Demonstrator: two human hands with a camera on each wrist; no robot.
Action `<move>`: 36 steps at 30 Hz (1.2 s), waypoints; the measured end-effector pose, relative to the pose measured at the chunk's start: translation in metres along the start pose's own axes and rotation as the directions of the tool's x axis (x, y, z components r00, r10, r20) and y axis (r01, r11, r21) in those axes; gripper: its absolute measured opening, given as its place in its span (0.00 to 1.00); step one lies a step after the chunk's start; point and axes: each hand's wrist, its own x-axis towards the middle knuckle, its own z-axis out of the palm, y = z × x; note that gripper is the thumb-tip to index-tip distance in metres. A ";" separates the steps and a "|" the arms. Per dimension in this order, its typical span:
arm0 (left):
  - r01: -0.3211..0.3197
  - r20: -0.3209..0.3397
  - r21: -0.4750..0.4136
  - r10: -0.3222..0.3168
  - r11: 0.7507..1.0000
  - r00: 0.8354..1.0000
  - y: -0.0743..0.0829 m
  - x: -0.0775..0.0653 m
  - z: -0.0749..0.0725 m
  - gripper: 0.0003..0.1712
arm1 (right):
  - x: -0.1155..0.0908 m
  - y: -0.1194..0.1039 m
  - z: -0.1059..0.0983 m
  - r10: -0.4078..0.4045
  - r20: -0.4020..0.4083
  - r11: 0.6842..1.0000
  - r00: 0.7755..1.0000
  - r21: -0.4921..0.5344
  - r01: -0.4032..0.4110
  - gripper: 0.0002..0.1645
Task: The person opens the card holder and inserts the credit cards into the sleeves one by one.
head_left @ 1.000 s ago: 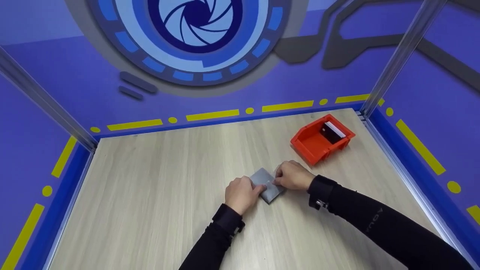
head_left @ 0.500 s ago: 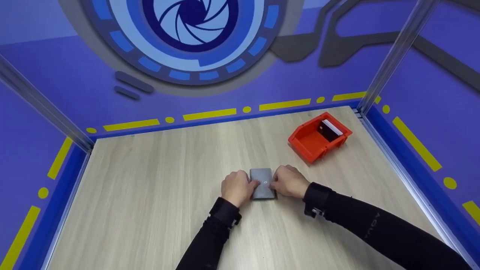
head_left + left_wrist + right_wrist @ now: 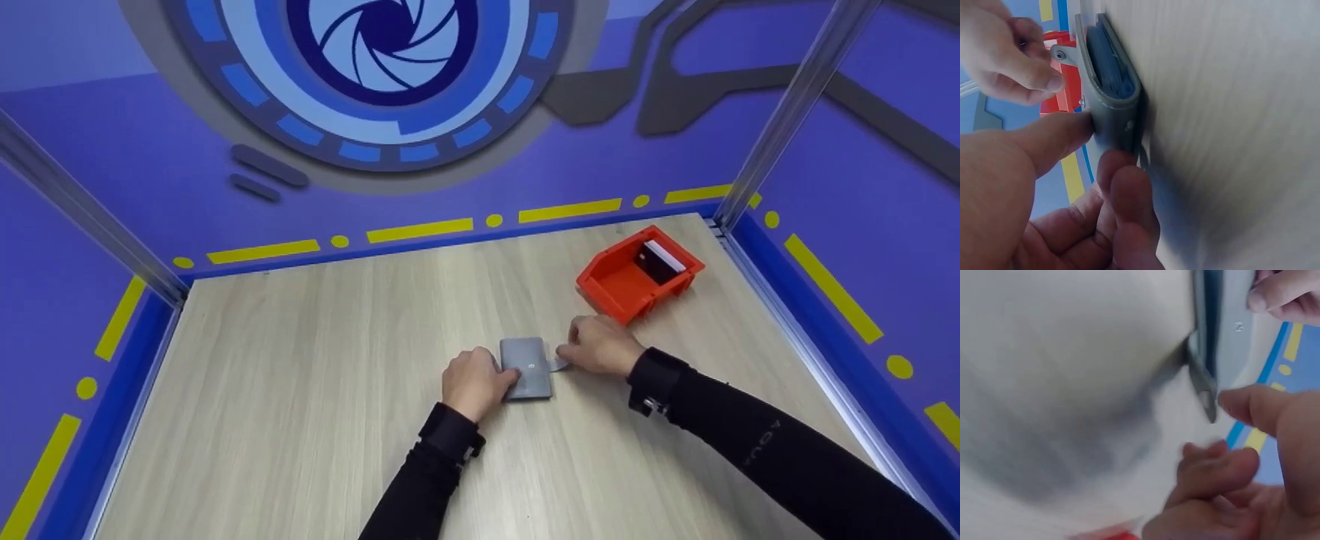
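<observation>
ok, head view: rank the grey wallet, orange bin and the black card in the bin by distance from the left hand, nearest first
1. Grey wallet: the left hand grips its left edge, so they touch.
2. Orange bin: to the right and farther back on the table, beyond the right hand.
3. Black card: leaning at the bin's far end, farthest away.

both hands [image 3: 472, 382] touch grey wallet [image 3: 526, 367] on table [image 3: 300, 390]

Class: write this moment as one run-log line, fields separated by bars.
left hand: holds grey case on table | right hand: pinches case's strap tab | red bin: behind right hand, apart
</observation>
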 end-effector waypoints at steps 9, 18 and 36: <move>-0.004 -0.017 0.002 0.005 1.000 1.000 0.001 0.000 0.003 0.24 | -0.004 0.004 -0.006 -0.064 0.160 0.995 0.985 0.090 0.050 0.22; -0.010 -0.019 0.014 0.010 1.000 1.000 0.001 0.001 0.001 0.25 | 0.001 -0.035 -0.002 -0.167 0.210 0.986 0.963 0.013 0.168 0.24; -0.015 -0.014 0.022 0.015 1.000 1.000 0.001 0.002 0.000 0.30 | 0.015 -0.075 0.018 -0.104 0.183 0.954 0.978 -0.260 0.150 0.21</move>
